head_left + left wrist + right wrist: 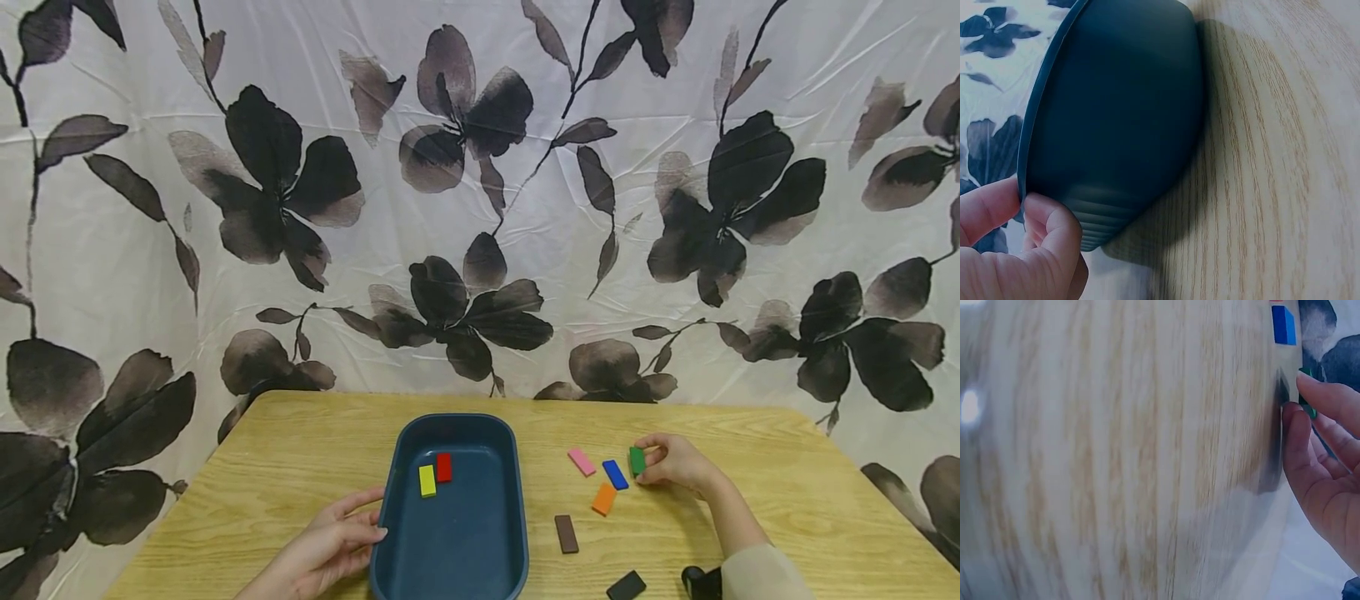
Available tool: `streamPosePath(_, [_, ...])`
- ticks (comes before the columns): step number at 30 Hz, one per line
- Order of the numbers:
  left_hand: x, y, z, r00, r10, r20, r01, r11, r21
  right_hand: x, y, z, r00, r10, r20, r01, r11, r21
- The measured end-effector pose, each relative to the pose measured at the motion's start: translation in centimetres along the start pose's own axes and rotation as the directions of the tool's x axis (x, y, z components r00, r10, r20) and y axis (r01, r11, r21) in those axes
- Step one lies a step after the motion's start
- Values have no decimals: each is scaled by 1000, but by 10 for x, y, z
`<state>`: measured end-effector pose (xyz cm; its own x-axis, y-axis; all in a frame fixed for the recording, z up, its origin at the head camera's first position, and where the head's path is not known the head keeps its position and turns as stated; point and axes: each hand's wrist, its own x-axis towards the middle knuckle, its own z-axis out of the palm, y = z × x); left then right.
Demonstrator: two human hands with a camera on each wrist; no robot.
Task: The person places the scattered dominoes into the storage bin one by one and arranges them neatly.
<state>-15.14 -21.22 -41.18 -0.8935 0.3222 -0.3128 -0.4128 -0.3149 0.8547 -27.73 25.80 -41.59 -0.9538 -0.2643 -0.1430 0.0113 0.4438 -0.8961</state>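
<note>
Head view shows the right hand (pixel 675 463) pinching the green block (pixel 637 461) at the right of the counter (pixel 262 467), while the left hand (pixel 333 536) grips the left rim of the dark blue tray (pixel 457 542); the two hands are well apart. Whether the green block is off the counter, I cannot tell. The blue block (pixel 615 474) lies just to its left, with the orange block (pixel 603 498) nearer and the pink block (pixel 581 462) farther left, so a straight lift should serve better than a sideways drag. A firm pinch across opposite edges would likely stop so small a piece twisting. A light hold suits the rim: a hard pull could shift the yellow block (pixel 427 481) and red block (pixel 444 467) inside.
</note>
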Motion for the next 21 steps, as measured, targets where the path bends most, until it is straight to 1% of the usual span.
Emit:
streamPosePath(5, [-1, 1, 1, 1000, -5, -2, 5, 1000, -4, 0, -1, 0, 1000, 8, 1, -8, 1000, -4])
streamPosePath(11, [-1, 1, 2, 1000, 7, -3, -7, 1000, -4, 2, -4, -1, 1000, -4, 3, 4, 1000, 0])
streamPosePath(21, [-1, 0, 2, 1000, 16, -4, -16, 1000, -12, 5, -18, 3, 1000, -22, 5, 21, 998, 64])
